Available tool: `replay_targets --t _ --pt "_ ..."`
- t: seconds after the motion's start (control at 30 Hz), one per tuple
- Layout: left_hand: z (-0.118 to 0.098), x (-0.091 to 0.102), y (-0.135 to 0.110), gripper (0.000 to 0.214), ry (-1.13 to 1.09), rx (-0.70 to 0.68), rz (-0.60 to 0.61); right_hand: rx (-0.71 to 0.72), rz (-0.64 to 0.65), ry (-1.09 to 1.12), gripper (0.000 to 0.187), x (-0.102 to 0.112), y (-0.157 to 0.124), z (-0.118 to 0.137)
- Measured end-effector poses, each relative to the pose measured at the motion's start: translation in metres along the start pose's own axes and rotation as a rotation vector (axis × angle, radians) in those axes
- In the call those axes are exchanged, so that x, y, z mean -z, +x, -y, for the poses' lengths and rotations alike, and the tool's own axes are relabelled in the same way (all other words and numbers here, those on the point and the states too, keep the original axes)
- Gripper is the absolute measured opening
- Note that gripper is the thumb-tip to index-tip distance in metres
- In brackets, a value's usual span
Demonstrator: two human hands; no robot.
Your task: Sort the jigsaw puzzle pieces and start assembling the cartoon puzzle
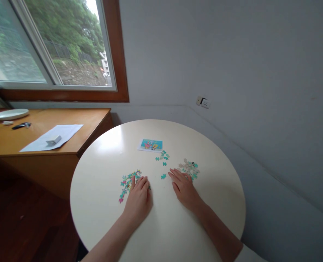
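My left hand (140, 194) rests at the right side of a pile of colourful jigsaw puzzle pieces (127, 182), in green, yellow and pink. Its fingers are bent, and the edge of a small puzzle piece (149, 187) shows by the index finger and thumb. My right hand (183, 185) lies with its fingers stretched out beside a second pile (188, 166) of pale and teal pieces, covering its near left part. Between the hands is a single teal piece (163, 176). Farther back, a small cluster of green pieces (164, 155) lies near a picture card (151, 145) with cartoon figures.
The round white table (103, 214) stands against a grey wall with a socket (205, 103). On the left, a wooden desk (95, 120) holds a white sheet (68, 131), a small white box (53, 140), a black object (20, 126) and a white plate (10, 114) below the window.
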State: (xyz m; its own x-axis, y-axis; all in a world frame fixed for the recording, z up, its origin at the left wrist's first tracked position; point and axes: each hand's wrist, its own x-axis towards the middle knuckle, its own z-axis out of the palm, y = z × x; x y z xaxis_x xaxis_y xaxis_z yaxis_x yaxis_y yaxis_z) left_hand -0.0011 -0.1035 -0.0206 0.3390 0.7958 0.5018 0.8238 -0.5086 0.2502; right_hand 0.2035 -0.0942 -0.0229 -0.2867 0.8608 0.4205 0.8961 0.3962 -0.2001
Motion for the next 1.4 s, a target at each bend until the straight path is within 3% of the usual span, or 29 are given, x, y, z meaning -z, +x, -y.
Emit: replay_targets --t 0.1,0.23,0.33,0.67,0.97,1.13,1.4 --pt "0.000 -0.001 -0.002 0.033 -0.018 -0.047 -0.010 0.009 -0.018 0.054 0.033 0.004 0.000 0.004" --pt "0.000 -0.001 -0.005 0.036 -0.076 -0.115 -0.001 0.083 0.092 0.139 0.029 0.012 0.003 0.016" --pt "-0.002 0.001 -0.005 0.036 -0.097 -0.102 0.031 0.062 0.133 0.081 0.033 0.011 0.006 0.023" --pt "-0.005 0.004 -0.004 0.035 -0.081 -0.092 0.090 -0.214 -0.095 -0.178 0.029 -0.006 0.002 0.004" --pt "-0.009 0.006 -0.003 0.035 -0.076 -0.112 0.107 -0.039 -0.026 0.032 0.029 0.001 0.000 0.006" --pt "-0.019 -0.002 0.013 0.034 -0.026 -0.173 0.168 -0.043 -0.037 0.057 0.036 -0.003 0.000 0.002" --pt "-0.021 -0.026 0.067 0.036 0.098 -0.201 0.244 -0.054 -0.134 0.111 0.042 -0.012 0.000 -0.008"
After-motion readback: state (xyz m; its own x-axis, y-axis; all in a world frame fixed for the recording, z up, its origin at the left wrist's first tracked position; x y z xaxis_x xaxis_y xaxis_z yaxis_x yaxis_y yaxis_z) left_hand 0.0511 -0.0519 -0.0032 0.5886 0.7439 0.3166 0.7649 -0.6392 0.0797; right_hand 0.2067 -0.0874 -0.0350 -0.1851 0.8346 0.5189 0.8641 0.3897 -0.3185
